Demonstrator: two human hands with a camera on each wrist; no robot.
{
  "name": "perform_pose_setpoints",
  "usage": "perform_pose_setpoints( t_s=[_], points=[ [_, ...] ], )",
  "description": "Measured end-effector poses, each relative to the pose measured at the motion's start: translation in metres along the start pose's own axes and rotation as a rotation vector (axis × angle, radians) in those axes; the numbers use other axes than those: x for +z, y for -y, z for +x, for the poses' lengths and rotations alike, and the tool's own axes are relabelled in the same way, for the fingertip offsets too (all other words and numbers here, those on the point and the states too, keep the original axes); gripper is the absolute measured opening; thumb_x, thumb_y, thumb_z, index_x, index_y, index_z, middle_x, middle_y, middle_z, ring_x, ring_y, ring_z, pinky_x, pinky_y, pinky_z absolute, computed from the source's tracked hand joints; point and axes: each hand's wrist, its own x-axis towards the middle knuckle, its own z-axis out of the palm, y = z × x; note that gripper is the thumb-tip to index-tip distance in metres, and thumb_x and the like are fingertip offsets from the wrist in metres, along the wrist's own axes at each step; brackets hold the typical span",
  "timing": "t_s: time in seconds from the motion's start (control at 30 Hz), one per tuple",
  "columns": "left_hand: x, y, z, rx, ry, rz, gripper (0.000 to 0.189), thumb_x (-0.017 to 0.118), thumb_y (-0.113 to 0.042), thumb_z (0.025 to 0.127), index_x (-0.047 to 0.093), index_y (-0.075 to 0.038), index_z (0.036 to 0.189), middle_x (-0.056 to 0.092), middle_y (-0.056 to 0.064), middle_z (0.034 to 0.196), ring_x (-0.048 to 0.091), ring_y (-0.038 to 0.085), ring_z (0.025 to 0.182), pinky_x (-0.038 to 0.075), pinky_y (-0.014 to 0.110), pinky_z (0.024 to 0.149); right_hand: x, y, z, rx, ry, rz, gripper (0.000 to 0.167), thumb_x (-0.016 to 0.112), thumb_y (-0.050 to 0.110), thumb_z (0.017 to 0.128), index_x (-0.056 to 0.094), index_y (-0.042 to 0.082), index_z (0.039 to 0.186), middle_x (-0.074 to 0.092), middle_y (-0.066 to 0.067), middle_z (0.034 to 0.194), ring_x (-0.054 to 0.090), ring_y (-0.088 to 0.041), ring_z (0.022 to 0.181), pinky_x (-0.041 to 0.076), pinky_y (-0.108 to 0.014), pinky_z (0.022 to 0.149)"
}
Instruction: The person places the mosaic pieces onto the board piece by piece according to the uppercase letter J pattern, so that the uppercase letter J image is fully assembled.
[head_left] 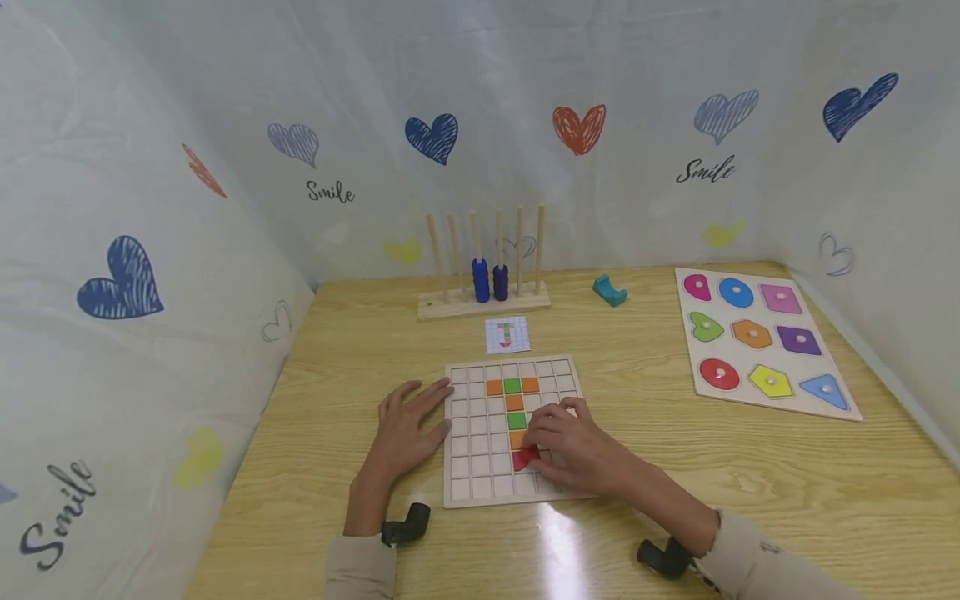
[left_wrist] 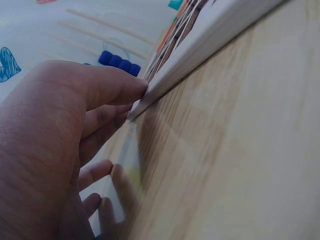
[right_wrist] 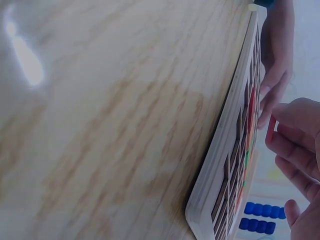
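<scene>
A square wooden grid board (head_left: 468,462) lies on the table. Orange and green tiles (head_left: 513,402) form a T in its cells, with a red piece (head_left: 521,460) at the bottom of the stem. My right hand (head_left: 581,450) is over the board's right half. Between its thumb and fingertips it pinches a thin red tile (right_wrist: 270,130), raised off the board in the right wrist view. My left hand (head_left: 405,429) rests on the table at the board's left side, fingers extended, fingertips touching the edge. A pattern card (head_left: 507,335) lies behind the board.
A wooden peg stand (head_left: 480,307) with blue beads (head_left: 481,282) and dark purple beads (head_left: 501,283) stands at the back. To its right is a teal curved block (head_left: 610,290). A shape puzzle board (head_left: 768,342) lies at the right. Heart-printed sheets (head_left: 510,83) enclose the table.
</scene>
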Motion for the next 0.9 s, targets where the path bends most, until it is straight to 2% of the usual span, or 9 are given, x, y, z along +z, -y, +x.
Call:
perform_pose_setpoints(
  t_s=[0.3, 0.67, 0.9],
  points=[
    [-0.001, -0.002, -0.001, 0.002, -0.013, 0.003, 0.051, 0.064, -0.028, 0.093, 0.058, -0.020, 0.143, 0.048, -0.009, 0.151, 0.033, 0.034, 0.141, 0.016, 0.061, 0.108, 0.007, 0.002, 0.006, -0.007, 0.011, 0.003, 0.020, 0.083, 0.018, 0.078, 0.073, 0.016, 0.094, 0.068, 0.010, 0.095, 0.057, -0.014, 0.103, 0.035, -0.046, 0.092],
    [0.000, -0.001, -0.001, -0.024, 0.009, 0.009, 0.052, 0.062, -0.031, 0.095, 0.055, -0.023, 0.145, 0.046, -0.008, 0.153, 0.030, 0.034, 0.143, 0.014, 0.061, 0.110, 0.014, 0.009, 0.014, 0.000, 0.035, -0.054, 0.016, 0.082, 0.021, 0.080, 0.073, 0.018, 0.093, 0.067, 0.010, 0.093, 0.056, -0.014, 0.103, 0.035, -0.047, 0.093],
    [0.000, -0.001, -0.001, -0.009, -0.002, 0.009, 0.052, 0.063, -0.029, 0.094, 0.056, -0.022, 0.145, 0.048, -0.007, 0.152, 0.031, 0.035, 0.142, 0.016, 0.061, 0.109, 0.020, 0.011, 0.018, -0.001, 0.043, -0.050, 0.016, 0.081, 0.022, 0.082, 0.074, 0.018, 0.095, 0.068, 0.009, 0.095, 0.057, -0.014, 0.103, 0.035, -0.046, 0.094]
  ],
)
